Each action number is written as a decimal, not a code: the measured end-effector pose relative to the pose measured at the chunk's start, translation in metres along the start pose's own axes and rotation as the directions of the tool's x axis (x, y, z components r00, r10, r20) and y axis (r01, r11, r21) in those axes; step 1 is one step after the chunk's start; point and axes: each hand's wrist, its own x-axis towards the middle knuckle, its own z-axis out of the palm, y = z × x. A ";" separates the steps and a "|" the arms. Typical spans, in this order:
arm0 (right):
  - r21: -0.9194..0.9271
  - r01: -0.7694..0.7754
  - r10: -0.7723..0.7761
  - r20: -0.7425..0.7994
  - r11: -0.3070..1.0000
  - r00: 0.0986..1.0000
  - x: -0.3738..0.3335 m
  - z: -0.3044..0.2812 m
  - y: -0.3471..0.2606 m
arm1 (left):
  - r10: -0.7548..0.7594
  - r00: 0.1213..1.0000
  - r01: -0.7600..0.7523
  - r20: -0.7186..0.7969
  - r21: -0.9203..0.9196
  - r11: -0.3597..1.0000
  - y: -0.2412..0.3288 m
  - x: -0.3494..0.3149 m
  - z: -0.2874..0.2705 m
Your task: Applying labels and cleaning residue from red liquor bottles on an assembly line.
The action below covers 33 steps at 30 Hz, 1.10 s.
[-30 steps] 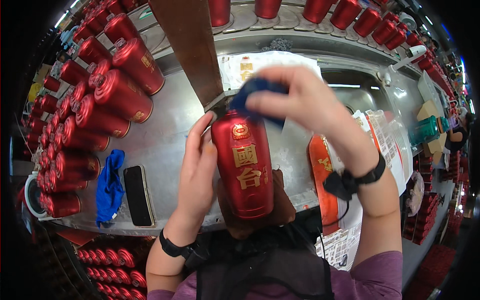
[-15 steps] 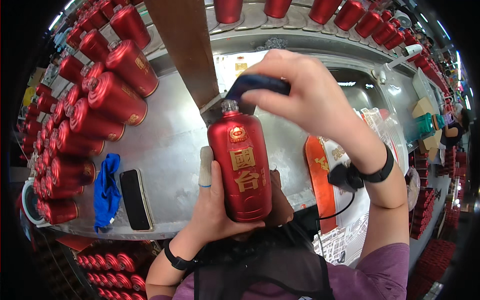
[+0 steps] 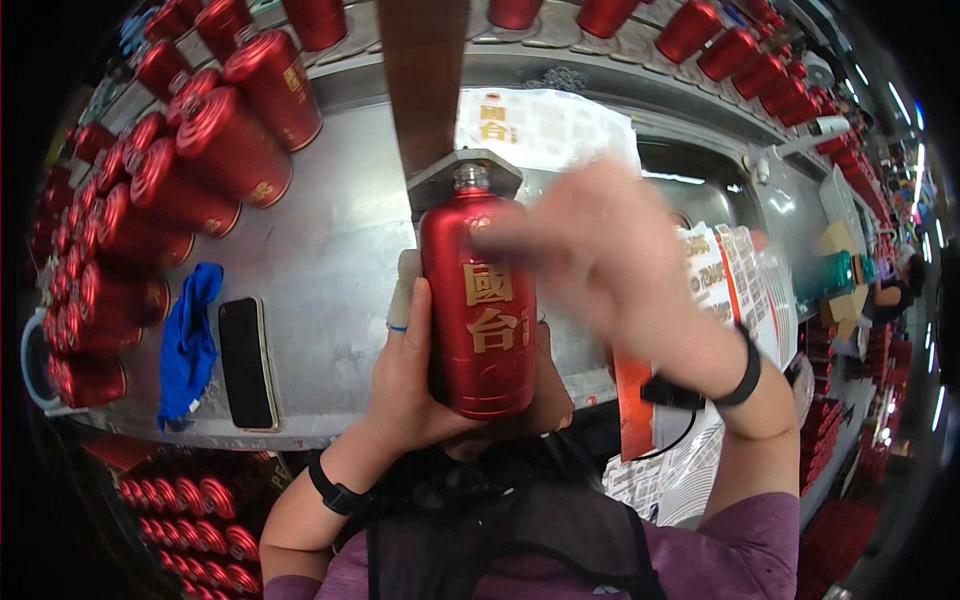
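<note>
A red bottle [image 3: 447, 330] with gold print and a bare clear glass neck stands nearly upright before me. My left hand [image 3: 398, 385] is wrapped round its lower left side and base; a pale fabric finger sleeve [image 3: 404, 290] covers one finger. In front of the bottle's upper part, my right hand [image 3: 625, 265] is smeared by motion. It grips a small dark blue object [image 3: 505, 242], which overlaps the print near the shoulder. Blur hides the object's kind, and I cannot tell whether it touches the bottle.
Behind the neck, a metal plate [image 3: 500, 168] meets a brown post [image 3: 425, 90]. Red bottles [image 3: 232, 150] crowd the left. A blue cloth [image 3: 190, 345] and a phone [image 3: 248, 365] lie on the metal table [image 3: 320, 240]. Printed sheets [image 3: 570, 130] lie behind and at right.
My right hand has moved down and right from the bottle's neck, bringing the dark blue object to the shoulder's height. The left hand still holds the bottle. The view has shifted slightly.
</note>
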 end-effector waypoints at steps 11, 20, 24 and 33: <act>-0.151 0.130 -0.044 0.473 0.980 0.880 0.001 0.002 -0.044 | -0.034 0.999 0.033 0.042 0.036 0.999 0.002 -0.003 -0.005; 0.089 0.010 -0.022 0.143 0.996 0.989 0.034 -0.019 -0.019 | 0.059 0.998 -0.061 0.024 0.125 0.990 0.005 0.006 -0.008; 0.019 -0.214 0.214 0.001 0.977 0.977 0.048 -0.031 0.006 | -0.030 0.997 0.031 0.067 -0.019 0.999 0.006 0.002 -0.004; -0.046 -0.327 0.329 0.055 0.944 0.943 0.048 -0.037 0.003 | 0.086 0.996 -0.088 0.018 0.134 0.987 0.009 0.006 -0.010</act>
